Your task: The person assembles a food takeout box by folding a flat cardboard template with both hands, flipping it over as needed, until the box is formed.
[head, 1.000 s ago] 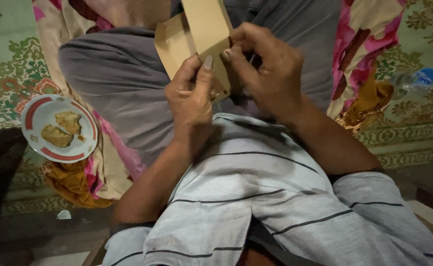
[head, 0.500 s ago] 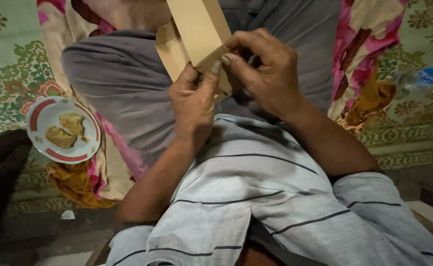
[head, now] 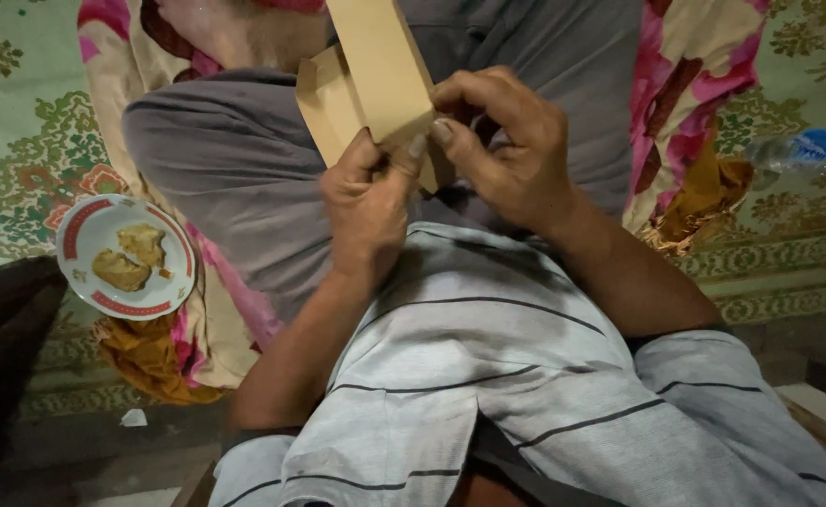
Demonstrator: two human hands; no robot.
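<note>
head view: a round white plate point(head: 124, 257) with a red rim band lies on the green patterned floor mat point(head: 18, 122) at the left. on it sit two golden-brown fried pieces point(head: 131, 256), side by side and touching; what food they are is hard to tell. at the far right a clear plastic bottle point(head: 793, 153) with a blue label lies on its side on the mat, its contents not readable and its end cut by the frame edge.

in the middle the left hand point(head: 368, 208) and right hand point(head: 507, 150) meet on a folded brown paper piece point(head: 375, 66), flat and tan like an envelope or card sleeve. the left hand is closed on its lower edge, thumb pressed on the front. the right hand pinches the lower right corner between thumb and forefinger, the other fingers curled behind. the paper stands tilted, above the person's striped grey shirt point(head: 488, 394) and in front of a grey cloth-covered lap point(head: 225, 169). its top runs out of the frame, and whether anything is inside cannot be seen.

a pink and cream floral cloth point(head: 685, 84) lies either side of the grey cloth, with a mustard cloth point(head: 150, 361) bunched below the plate. the lower left corner is dark and nothing can be made out there. a small white scrap point(head: 134, 418) lies on the floor near it.
</note>
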